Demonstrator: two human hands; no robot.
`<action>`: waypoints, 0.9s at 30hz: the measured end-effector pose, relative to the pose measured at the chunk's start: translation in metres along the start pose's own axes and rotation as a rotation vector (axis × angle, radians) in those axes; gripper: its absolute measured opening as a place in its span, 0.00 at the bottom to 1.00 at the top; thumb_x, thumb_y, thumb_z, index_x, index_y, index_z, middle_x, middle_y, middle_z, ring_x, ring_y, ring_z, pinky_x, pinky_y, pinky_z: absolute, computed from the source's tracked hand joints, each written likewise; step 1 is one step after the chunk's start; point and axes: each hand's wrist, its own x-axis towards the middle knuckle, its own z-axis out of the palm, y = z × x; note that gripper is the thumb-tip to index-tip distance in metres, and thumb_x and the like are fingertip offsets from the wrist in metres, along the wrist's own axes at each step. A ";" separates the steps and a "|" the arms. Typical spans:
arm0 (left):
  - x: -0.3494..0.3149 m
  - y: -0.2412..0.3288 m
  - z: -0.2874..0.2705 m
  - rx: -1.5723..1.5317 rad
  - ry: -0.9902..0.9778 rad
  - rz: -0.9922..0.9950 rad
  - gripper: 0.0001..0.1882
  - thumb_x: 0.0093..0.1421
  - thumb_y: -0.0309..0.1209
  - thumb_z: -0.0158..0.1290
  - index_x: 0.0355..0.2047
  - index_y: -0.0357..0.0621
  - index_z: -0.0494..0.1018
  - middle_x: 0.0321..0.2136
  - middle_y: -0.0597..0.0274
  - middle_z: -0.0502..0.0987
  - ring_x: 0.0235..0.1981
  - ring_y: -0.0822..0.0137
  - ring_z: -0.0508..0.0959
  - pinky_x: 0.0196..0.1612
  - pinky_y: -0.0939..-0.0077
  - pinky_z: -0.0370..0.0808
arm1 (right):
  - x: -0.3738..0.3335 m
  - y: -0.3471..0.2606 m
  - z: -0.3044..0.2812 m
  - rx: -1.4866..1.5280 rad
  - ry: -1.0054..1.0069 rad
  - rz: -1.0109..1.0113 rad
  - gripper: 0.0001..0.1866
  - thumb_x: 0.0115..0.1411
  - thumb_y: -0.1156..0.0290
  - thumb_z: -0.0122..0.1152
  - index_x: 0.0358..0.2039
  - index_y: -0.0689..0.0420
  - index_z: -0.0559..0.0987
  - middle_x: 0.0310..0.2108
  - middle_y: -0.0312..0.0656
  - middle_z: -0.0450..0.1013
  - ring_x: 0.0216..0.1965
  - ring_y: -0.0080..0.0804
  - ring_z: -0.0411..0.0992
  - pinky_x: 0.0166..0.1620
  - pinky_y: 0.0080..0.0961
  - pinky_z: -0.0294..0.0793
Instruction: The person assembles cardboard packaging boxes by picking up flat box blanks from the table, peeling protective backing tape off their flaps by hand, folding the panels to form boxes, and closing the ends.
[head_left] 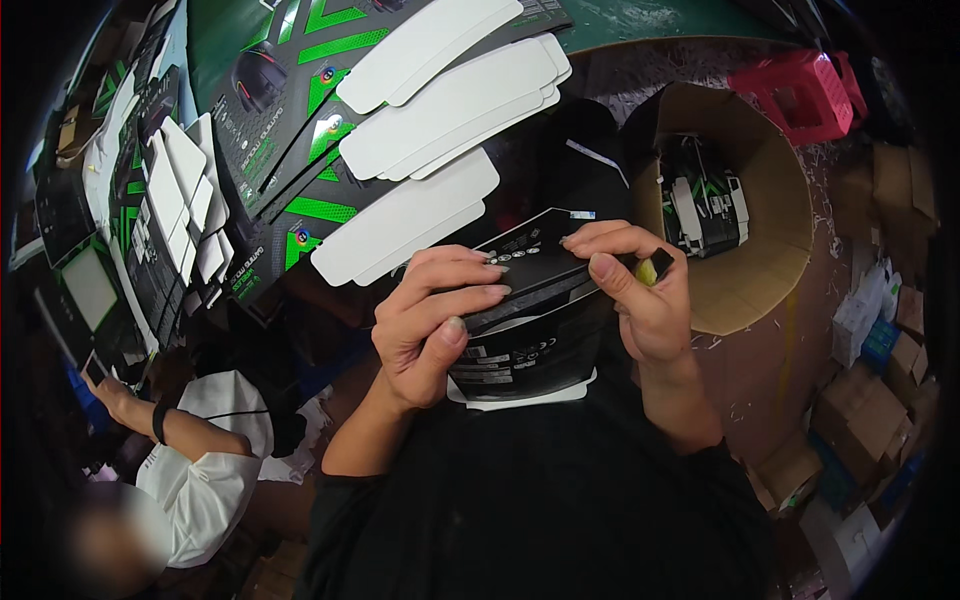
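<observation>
A black printed carton [525, 355], partly folded, is held in front of my chest, with a white flap edge at its bottom. My left hand [425, 315] grips the carton's left side, fingers over the top panel and thumb at its front. At the upper right corner, beside a small shiny sticker [582, 215], my right hand [645, 290] pinches the panel edge between thumb and fingers. Something black and yellowish [653, 267] shows at a right finger; I cannot make out what it is. Beyond my hands lie flat carton blanks [450, 110], black and green with white flaps.
A large round cardboard bin [740, 305] at the right holds several black cartons [700, 205]. Behind it stands a pink plastic stool [800, 95]. Brown boxes [865, 420] pile up at far right. At left, a co-worker in a white shirt [215, 490] reaches toward stacked blanks [185, 200] on the green table [640, 25].
</observation>
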 end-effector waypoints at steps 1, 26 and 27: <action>-0.002 -0.004 0.000 -0.001 -0.001 -0.001 0.18 0.63 0.37 0.50 0.39 0.34 0.82 0.39 0.46 0.81 0.47 0.48 0.78 0.54 0.55 0.71 | 0.000 0.000 -0.001 -0.017 -0.026 -0.017 0.05 0.62 0.79 0.62 0.37 0.67 0.82 0.42 0.51 0.79 0.46 0.34 0.76 0.53 0.28 0.71; -0.019 -0.021 0.005 -0.023 0.167 0.021 0.33 0.54 0.25 0.67 0.52 0.38 0.56 0.33 0.50 0.82 0.45 0.52 0.79 0.53 0.58 0.73 | -0.008 0.012 -0.008 -0.400 -0.139 -0.382 0.09 0.57 0.77 0.70 0.38 0.63 0.85 0.39 0.49 0.81 0.40 0.36 0.81 0.44 0.27 0.79; -0.023 -0.023 0.004 -0.093 0.143 0.009 0.33 0.55 0.27 0.67 0.53 0.38 0.57 0.40 0.46 0.81 0.52 0.48 0.77 0.59 0.53 0.69 | -0.005 0.012 -0.008 -0.404 -0.130 -0.414 0.08 0.57 0.78 0.70 0.38 0.63 0.85 0.38 0.49 0.82 0.40 0.37 0.81 0.44 0.27 0.80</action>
